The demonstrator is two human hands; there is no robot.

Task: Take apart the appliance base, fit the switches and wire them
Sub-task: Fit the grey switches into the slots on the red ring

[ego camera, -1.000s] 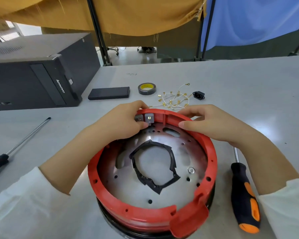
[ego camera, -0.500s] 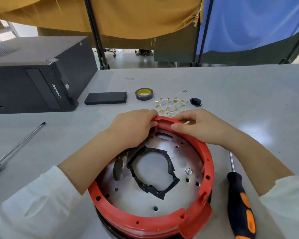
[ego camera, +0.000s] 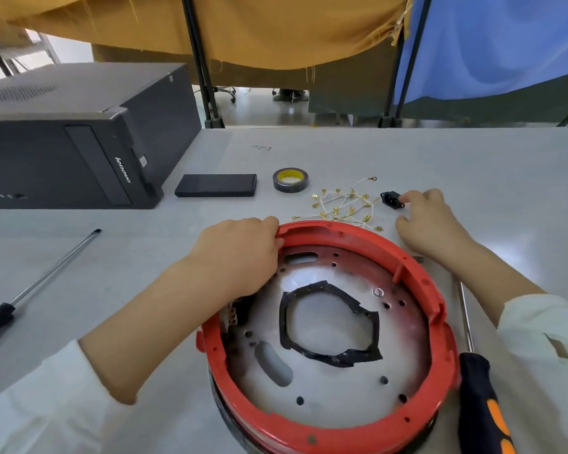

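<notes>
The round appliance base (ego camera: 438, 299), a red plastic ring around a holed metal plate (ego camera: 328, 381), lies upside down in front of me. My left hand (ego camera: 240, 257) grips the ring's far-left rim, fingers curled over the edge. A small switch part with terminals (ego camera: 232, 317) shows inside the ring just under that wrist. My right hand (ego camera: 430, 221) is off the base, its fingertips touching the black power socket (ego camera: 390, 198) on the table. Short white wires with gold terminals (ego camera: 345, 206) lie between the socket and the base.
An orange-and-black screwdriver (ego camera: 482, 404) lies right of the base; a long one (ego camera: 46, 276) lies at the left. Behind the base are a roll of tape (ego camera: 290, 180), a flat black slab (ego camera: 215, 185) and a black computer case (ego camera: 63, 142).
The base has turned counter-clockwise, so the switch spot went from the far side to the left. My right hand left the rim and moved out to the black socket.
</notes>
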